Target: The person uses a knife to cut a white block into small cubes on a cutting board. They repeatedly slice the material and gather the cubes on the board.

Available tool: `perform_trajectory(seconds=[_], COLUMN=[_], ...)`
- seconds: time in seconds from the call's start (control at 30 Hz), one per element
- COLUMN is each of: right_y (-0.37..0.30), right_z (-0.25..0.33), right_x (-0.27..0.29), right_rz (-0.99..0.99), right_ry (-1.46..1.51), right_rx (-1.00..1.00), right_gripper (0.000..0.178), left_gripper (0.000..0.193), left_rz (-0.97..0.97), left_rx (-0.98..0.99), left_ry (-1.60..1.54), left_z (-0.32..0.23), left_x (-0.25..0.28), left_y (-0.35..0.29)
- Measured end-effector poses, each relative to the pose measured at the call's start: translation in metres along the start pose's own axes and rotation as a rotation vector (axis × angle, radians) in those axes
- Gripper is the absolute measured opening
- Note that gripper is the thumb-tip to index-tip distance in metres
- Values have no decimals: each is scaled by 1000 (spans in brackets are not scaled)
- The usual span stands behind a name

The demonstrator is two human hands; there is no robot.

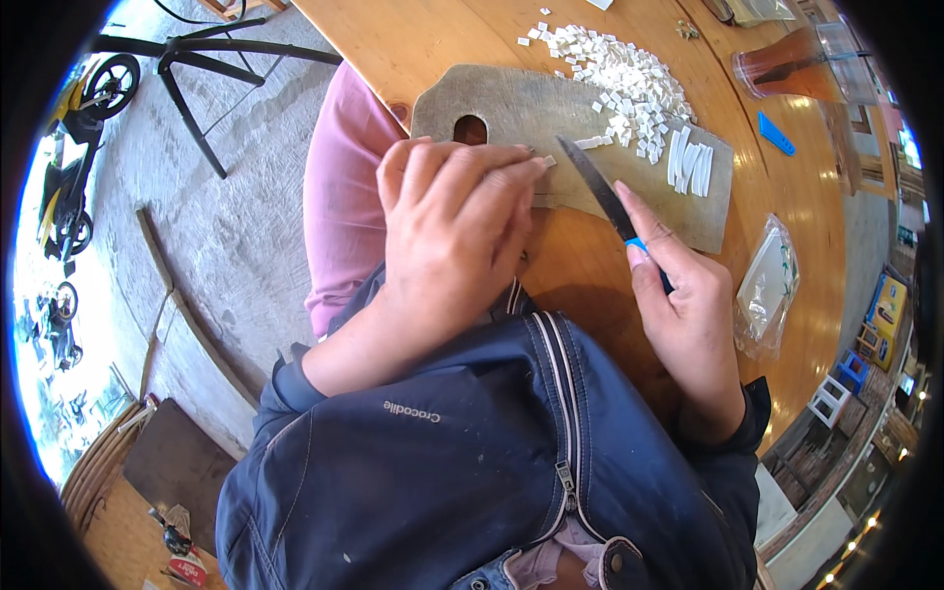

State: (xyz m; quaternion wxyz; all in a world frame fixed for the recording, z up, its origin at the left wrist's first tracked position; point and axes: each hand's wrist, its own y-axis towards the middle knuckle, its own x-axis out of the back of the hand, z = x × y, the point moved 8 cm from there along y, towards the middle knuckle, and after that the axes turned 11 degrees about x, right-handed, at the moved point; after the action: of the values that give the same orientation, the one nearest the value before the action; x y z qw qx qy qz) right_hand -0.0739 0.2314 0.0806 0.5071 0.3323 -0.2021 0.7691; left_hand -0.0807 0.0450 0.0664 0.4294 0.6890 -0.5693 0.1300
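Note:
My right hand (688, 295) grips a knife (602, 193) by its blue handle, index finger stretched along the back of the dark blade. The blade points up and left over the worn cutting board (472, 88). On the board's left part my left hand (452, 211) is closed, fingers bent and pressed together. At its fingertips the end of a small white piece (549, 160) shows; the rest is hidden under the hand. Just left of the blade tip lies a gap from that piece. Several white strips (691, 163) lie side by side at the board's right end.
A heap of small white squares (629, 74) spreads over the board's far edge onto the wooden table (393, 39). To the right are a blue plastic piece (776, 134), a clear plastic packet (767, 290) and a cup of reddish-brown drink (792, 65).

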Motion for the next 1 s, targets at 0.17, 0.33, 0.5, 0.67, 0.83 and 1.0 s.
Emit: perform_trajectory(seconds=[0.17,0.33,0.5,0.67,0.83,1.0], right_y=[2,8,6,3,-3,-6], right_z=[8,-7,-19,-26,-34,-37], right_x=[-10,6,24,52,71,79], right_rz=[65,-43,-195,-317,-388,-373], right_ry=[-98,-190,-91,-74,-12,-103], right_rx=[110,72,31,25,-85,-80], right_gripper=[56,60,57,52,48,46], left_gripper=[24,23,22,23,22,31], left_rz=[-55,-24,59,116,180,239], left_rx=[40,25,-58,-128,-159,-153], left_ry=[-19,3,1,-15,21,127], left_z=[13,11,-9,-30,-56,-68], left_x=[10,7,-3,-27,-57,-76], left_y=[6,12,28,47,58,69])
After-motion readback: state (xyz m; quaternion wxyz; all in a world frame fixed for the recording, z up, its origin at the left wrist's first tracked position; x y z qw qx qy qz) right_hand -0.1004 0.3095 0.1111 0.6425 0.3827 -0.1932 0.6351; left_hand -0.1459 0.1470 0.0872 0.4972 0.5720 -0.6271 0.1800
